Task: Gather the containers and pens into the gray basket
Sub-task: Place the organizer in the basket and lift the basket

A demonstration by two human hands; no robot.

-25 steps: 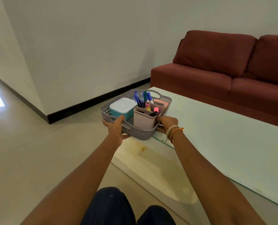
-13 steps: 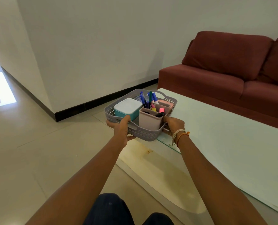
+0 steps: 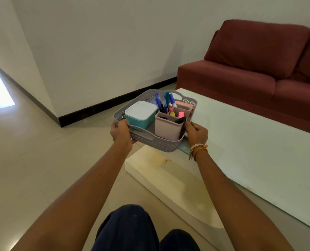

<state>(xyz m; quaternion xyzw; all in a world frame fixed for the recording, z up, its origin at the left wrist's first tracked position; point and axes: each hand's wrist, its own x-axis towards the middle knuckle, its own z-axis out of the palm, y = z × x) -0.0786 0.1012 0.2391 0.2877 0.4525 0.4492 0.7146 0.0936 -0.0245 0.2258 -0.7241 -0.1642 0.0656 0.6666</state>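
Observation:
The gray basket (image 3: 157,144) with lattice walls is at the near left corner of the glass table top. Inside it stand a teal box with a white lid (image 3: 141,113), a pink pen holder (image 3: 168,128) and a second pink holder (image 3: 184,106) behind it. Several pens (image 3: 166,102) in blue, green, pink and yellow stick up from the holders. My left hand (image 3: 120,132) grips the basket's left near rim. My right hand (image 3: 196,132) grips its right side, beside the pink holder.
The low table (image 3: 250,142) has a pale glass top over a white base (image 3: 168,174) with a stain. A dark red sofa (image 3: 259,69) stands behind it. White wall with black skirting runs to the left. My knees show at the bottom edge.
The basket stays in both hands and both grips are unchanged. The view has shifted, so the basket sits slightly farther right and nearer in the frame.

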